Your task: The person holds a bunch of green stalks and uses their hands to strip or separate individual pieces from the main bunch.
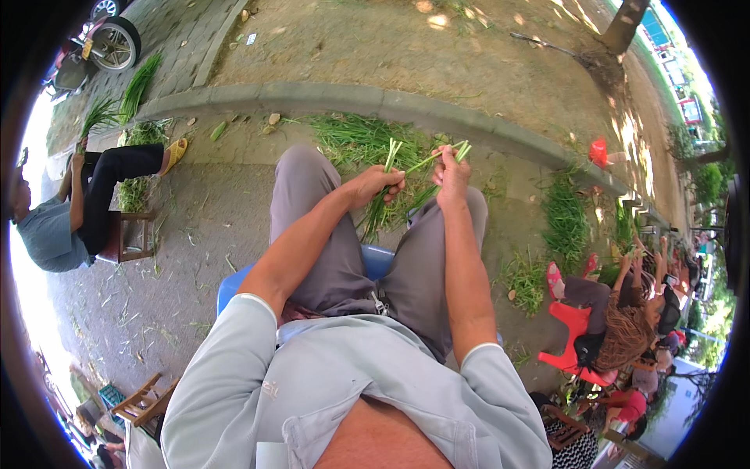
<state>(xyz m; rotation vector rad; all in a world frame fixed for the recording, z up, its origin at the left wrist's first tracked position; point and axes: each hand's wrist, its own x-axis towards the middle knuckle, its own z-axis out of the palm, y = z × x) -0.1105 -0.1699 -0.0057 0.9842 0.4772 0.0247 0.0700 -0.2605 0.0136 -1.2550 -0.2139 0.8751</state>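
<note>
My left hand [377, 184] is closed around a small bunch of long green stalks [391, 153], which look like chives. Their pale ends stick up above the fingers, and the leafy ends hang down between my knees. Beside it, my right hand [451, 177] grips a second bunch of green stalks [463, 151] with pale ends upward. One stalk [420, 164] spans the gap between both hands. Beyond my knees, a heap of loose green leaves [363, 136] lies on the ground against the kerb. I sit on a blue plastic seat [378, 261].
A curved kerb [328, 98] runs across the front, with bare soil behind. On the left, a seated person [53, 228] holds green stalks near a motorcycle [96, 50]. To the right are more green heaps [565, 217], a red plastic chair [565, 337] and several seated people.
</note>
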